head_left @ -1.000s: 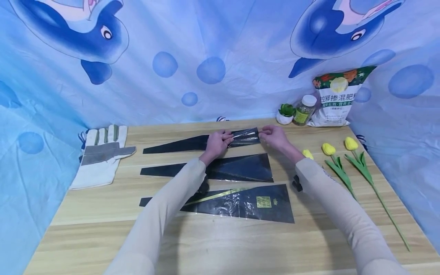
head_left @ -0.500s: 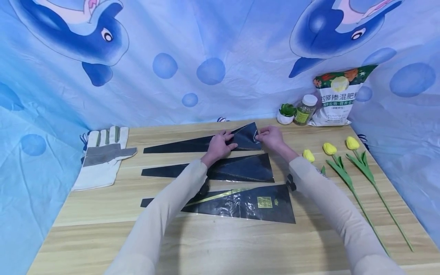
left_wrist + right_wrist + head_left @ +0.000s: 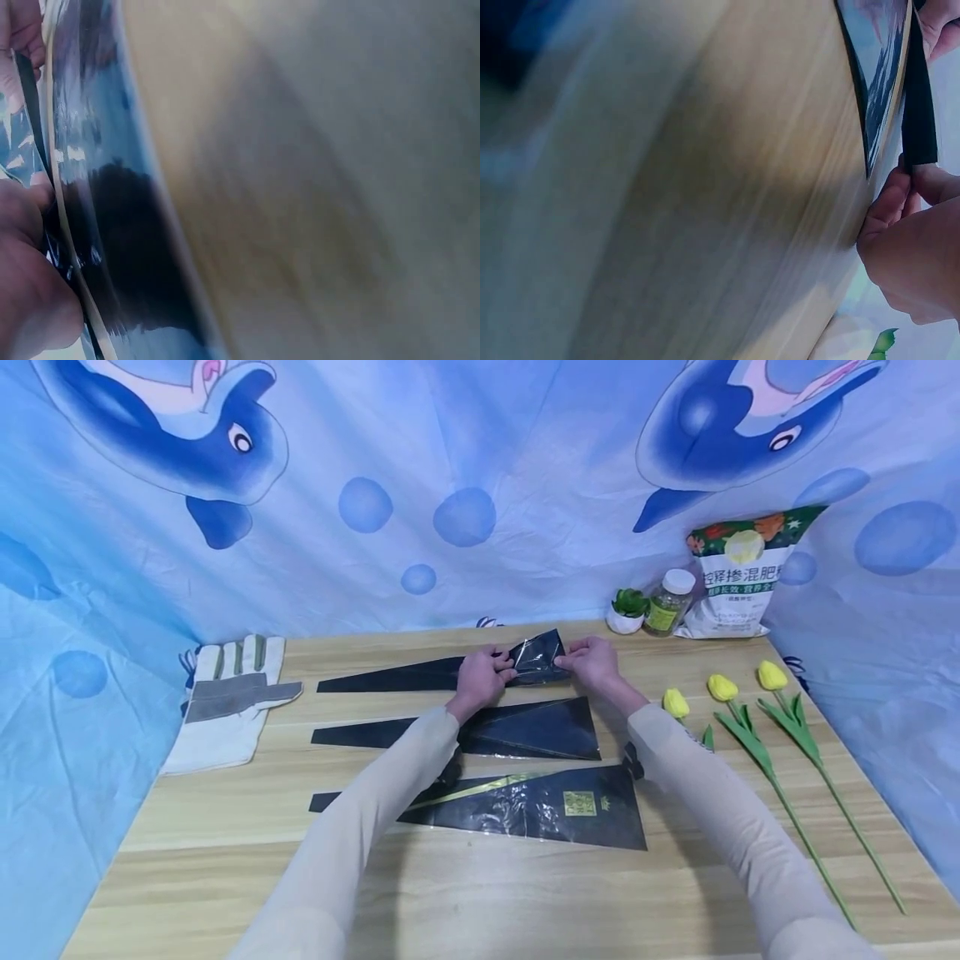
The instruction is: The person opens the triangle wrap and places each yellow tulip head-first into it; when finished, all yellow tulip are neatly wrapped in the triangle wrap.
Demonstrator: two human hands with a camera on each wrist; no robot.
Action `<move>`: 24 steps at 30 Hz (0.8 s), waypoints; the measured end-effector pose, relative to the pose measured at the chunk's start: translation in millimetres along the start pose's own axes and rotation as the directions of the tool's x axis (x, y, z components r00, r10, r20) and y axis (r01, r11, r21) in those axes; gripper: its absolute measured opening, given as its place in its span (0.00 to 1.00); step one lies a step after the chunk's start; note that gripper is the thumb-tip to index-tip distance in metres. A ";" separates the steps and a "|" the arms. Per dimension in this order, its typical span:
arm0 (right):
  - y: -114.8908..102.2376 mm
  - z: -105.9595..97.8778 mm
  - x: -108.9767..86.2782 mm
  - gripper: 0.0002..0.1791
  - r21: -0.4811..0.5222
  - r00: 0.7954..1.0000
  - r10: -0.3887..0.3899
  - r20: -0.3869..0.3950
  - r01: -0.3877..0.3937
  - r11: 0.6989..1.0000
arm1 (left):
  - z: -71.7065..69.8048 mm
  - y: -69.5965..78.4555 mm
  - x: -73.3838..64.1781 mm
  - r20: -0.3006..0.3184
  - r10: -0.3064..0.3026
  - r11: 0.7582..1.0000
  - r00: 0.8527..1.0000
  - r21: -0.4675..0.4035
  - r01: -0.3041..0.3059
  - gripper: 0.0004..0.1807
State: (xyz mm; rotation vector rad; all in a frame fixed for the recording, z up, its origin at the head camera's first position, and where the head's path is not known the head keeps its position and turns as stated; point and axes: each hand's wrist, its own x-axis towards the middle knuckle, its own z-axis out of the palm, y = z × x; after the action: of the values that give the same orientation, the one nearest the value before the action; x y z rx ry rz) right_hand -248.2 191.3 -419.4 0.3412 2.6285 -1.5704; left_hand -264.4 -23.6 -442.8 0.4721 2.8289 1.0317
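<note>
Three tapered black plastic flower sleeves lie in rows in the head view. At the farthest sleeve (image 3: 538, 653), my left hand (image 3: 482, 679) holds the film near the middle, thumb and fingers close together. My right hand (image 3: 595, 662) pinches the corner of its wide end, and the film there is lifted and creased. The right wrist view shows the right hand (image 3: 911, 232) with thumb and fingertips on the raised edge. Below the arms are the middle sleeve (image 3: 543, 728) and the near sleeve (image 3: 525, 806), which bears gold print and a gold stripe.
A white and grey work glove (image 3: 228, 702) lies at the left. Yellow artificial tulips (image 3: 787, 727) lie at the right. Along the back stand a small potted succulent (image 3: 627, 612), a lidded jar (image 3: 667, 602) and a fertilizer bag (image 3: 733, 577) against the printed cloth (image 3: 420, 527).
The far sleeve's wide end went from crumpled to flatter, then creased again. My left thumb and fingers spread, then drew together; the right hand shifted slightly onto the corner.
</note>
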 end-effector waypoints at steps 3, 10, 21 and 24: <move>0.1 0.9 -0.2 0.27 0.026 1.000 0.014 0.004 -0.014 1.000 | -0.1 -0.5 0.3 -0.009 -0.014 1.000 1.000 0.004 0.014 0.15; 2.1 1.5 0.3 0.28 0.041 1.000 0.008 0.024 -0.009 0.999 | -2.7 -6.7 -2.7 -0.095 0.052 0.996 0.994 0.072 -0.046 0.13; 7.4 -2.5 2.4 0.29 0.049 0.998 -0.034 0.055 0.032 0.998 | -5.7 -7.0 -4.7 -0.170 0.088 0.994 0.981 -0.055 -0.099 0.09; 9.6 -3.5 3.2 0.28 0.049 0.996 -0.058 0.065 0.055 0.997 | -5.9 -6.2 -4.5 -0.181 0.082 0.990 0.980 -0.100 -0.101 0.09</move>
State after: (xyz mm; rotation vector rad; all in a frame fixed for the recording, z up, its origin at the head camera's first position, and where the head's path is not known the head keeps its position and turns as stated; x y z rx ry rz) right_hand -249.1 199.2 -426.6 0.2152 2.5769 -1.6337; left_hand -262.9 -33.1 -442.3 0.5299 2.9059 1.2994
